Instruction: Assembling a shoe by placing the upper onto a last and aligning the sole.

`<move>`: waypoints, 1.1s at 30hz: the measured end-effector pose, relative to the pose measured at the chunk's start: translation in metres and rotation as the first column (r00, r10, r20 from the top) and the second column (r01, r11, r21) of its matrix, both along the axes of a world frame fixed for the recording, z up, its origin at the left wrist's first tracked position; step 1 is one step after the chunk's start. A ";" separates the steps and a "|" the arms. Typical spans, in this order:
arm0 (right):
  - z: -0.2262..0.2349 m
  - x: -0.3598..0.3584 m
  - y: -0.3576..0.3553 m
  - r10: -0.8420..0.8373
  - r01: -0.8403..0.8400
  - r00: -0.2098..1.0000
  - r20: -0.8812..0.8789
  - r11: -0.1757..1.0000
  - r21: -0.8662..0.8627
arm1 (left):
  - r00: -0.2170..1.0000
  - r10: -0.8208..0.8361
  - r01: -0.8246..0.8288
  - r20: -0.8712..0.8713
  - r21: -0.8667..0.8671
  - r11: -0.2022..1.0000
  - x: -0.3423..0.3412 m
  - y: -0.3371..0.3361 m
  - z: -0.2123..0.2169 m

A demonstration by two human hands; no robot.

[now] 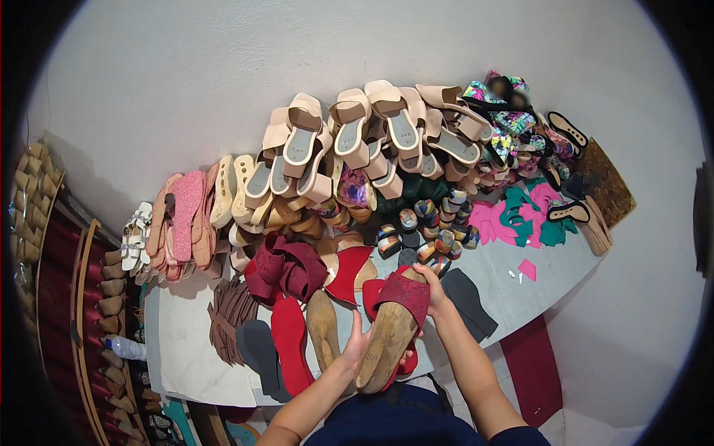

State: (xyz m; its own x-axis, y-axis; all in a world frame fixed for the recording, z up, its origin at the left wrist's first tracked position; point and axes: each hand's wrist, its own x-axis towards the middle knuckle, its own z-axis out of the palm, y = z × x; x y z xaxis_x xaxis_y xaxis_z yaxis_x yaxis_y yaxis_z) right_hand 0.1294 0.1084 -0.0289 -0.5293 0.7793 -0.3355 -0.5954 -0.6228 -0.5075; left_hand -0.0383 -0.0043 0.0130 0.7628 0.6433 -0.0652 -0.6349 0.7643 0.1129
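Holding one wooden shoe last (383, 338) between both hands, its heel end toward you, a dark red strap (406, 294) across its far part. Your right hand (433, 291) reaches farther out, wrapped around the strapped end, forearm slanting up and leftward. Your left hand (357, 347) sits nearer you, palm along the last's left side, thumb raised; fingertips show past the right edge, though whose is unclear. Just left of your left hand: a second last (323, 327), then a red sole (288, 346). Right of your right hand: dark grey soles (468, 303).
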 end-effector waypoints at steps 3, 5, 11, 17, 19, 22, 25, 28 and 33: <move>0.003 -0.007 0.002 0.049 -0.048 0.999 -0.007 0.999 0.022 | 0.967 -0.048 0.051 -0.250 0.005 0.999 0.001 0.001 -0.009; 0.007 -0.008 0.004 0.040 -0.040 0.999 -0.017 0.999 0.022 | 0.945 -0.056 0.068 -0.322 0.026 0.997 0.002 0.004 -0.006; 0.031 -0.011 0.004 0.033 -0.036 0.999 0.042 0.998 0.054 | 0.970 -0.054 0.064 -0.236 0.033 0.997 -0.003 0.005 -0.009; 0.019 -0.004 0.009 -0.061 0.042 0.977 0.203 0.994 0.097 | 0.986 -0.024 0.046 -0.166 0.133 0.990 -0.010 0.014 -0.007; 0.023 -0.005 -0.003 -0.158 0.101 0.895 0.417 0.983 0.156 | 1.000 0.021 -0.021 -0.015 0.027 0.999 -0.016 0.015 0.000; 0.039 -0.004 -0.034 -0.077 -0.042 0.884 0.461 0.969 0.243 | 0.997 0.079 -0.079 0.028 0.000 0.997 -0.025 0.018 -0.007; 0.047 -0.006 -0.042 -0.063 -0.019 0.947 0.315 0.969 0.248 | 0.995 0.063 -0.063 0.072 -0.014 0.998 -0.029 0.020 -0.007; 0.046 -0.005 -0.043 -0.024 0.004 0.995 0.097 0.979 0.203 | 0.988 0.075 -0.070 0.132 -0.042 0.997 -0.027 0.016 -0.012; 0.037 -0.009 -0.042 0.008 0.014 0.992 -0.128 0.987 0.163 | 0.951 0.198 -0.175 0.235 -0.116 0.978 -0.023 0.007 -0.014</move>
State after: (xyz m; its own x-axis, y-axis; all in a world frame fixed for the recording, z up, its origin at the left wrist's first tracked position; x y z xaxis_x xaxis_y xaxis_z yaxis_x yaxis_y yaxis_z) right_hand 0.1203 0.0660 0.0081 -0.5572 0.8196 -0.1332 -0.6638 -0.5360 -0.5215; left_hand -0.0610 0.0023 -0.0015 0.6296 0.7758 0.0420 -0.7665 0.6291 -0.1291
